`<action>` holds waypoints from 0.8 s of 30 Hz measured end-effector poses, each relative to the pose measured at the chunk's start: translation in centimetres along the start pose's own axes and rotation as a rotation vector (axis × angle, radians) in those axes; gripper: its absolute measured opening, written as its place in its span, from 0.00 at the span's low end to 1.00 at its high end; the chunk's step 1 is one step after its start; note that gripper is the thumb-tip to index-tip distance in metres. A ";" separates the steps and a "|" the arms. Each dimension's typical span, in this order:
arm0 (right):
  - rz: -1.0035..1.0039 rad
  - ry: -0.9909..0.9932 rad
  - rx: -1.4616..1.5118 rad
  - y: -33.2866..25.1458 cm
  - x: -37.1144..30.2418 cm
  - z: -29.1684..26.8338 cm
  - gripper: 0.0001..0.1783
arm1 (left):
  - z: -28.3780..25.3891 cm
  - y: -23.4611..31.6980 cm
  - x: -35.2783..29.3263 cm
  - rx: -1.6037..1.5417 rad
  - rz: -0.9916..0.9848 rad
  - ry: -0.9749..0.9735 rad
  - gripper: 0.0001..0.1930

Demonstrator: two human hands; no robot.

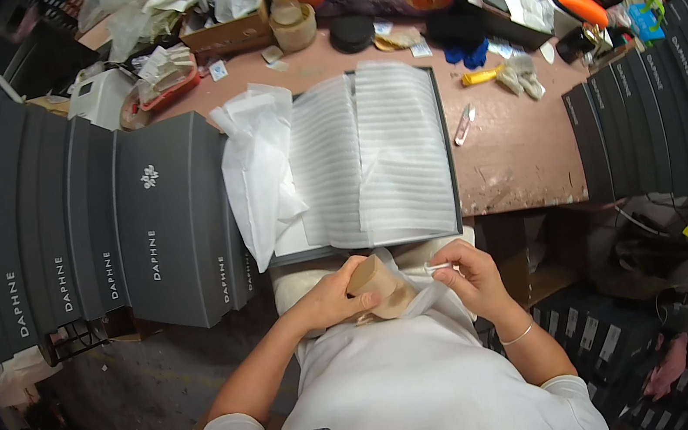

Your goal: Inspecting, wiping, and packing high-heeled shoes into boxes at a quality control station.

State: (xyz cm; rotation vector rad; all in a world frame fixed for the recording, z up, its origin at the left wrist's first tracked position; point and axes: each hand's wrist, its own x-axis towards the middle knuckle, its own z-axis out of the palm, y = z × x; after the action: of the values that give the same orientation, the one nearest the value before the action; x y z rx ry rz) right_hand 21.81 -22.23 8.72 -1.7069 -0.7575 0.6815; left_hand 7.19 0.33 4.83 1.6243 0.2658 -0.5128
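Beige shoe (389, 293), by its look one with a blocky heel, is held above the lap, just off the near edge of the worktop (517, 164). Of the two hands, the left hand (331, 299) is partly closed around the shoe's left side, thumb lying on the near face. The right hand (471, 278) is nearly closed, thumb and fingers pinching a thin white stick (442, 266) near the shoe's right side. A translucent white sheet (435, 295) spreads between the shoe and the right hand. At the worktop's near edge sits an open dark box (450, 165) lined with ribbed white padding (402, 128); crumpled white tissue (258, 157) drapes over its left edge. Right of the box lie pink-handled snips (464, 125), with a yellow-handled tool (483, 75) farther toward the far edge. Upright dark shoeboxes (164, 214) line the worktop's left edge, and more grey boxes (654, 105) stand by its right edge. Toward the far edge, a bottle (279, 0) rises from a round tub (296, 33).
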 end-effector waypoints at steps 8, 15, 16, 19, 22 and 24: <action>-0.252 -0.010 -0.159 1.7 -1.6 2.7 0.08 | 0.5 -0.6 1.6 -0.084 -0.074 -0.092 0.35; -0.268 -0.063 -0.283 3.3 -3.9 3.6 0.14 | 1.0 -1.5 2.6 -0.044 -0.154 -0.169 0.35; -0.268 -0.072 -0.273 3.8 -4.5 3.5 0.15 | 1.0 -1.3 2.8 -0.053 -0.160 -0.175 0.35; -0.262 -0.089 -0.230 4.9 -6.6 3.1 0.15 | 1.4 -1.0 2.9 -0.043 -0.157 -0.180 0.35; -0.235 -0.009 -0.191 4.6 -7.5 3.2 0.13 | 1.3 -0.8 3.1 -0.076 -0.153 -0.185 0.35; -0.225 0.145 -0.201 2.7 -5.6 3.0 0.13 | 1.6 -0.9 3.0 -0.099 -0.158 -0.184 0.35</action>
State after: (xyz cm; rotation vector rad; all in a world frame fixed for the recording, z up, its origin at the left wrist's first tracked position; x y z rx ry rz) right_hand 16.44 -25.28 5.76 -1.7954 -0.9233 0.3317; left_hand 9.15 -1.47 2.53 1.4560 0.2788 -0.7536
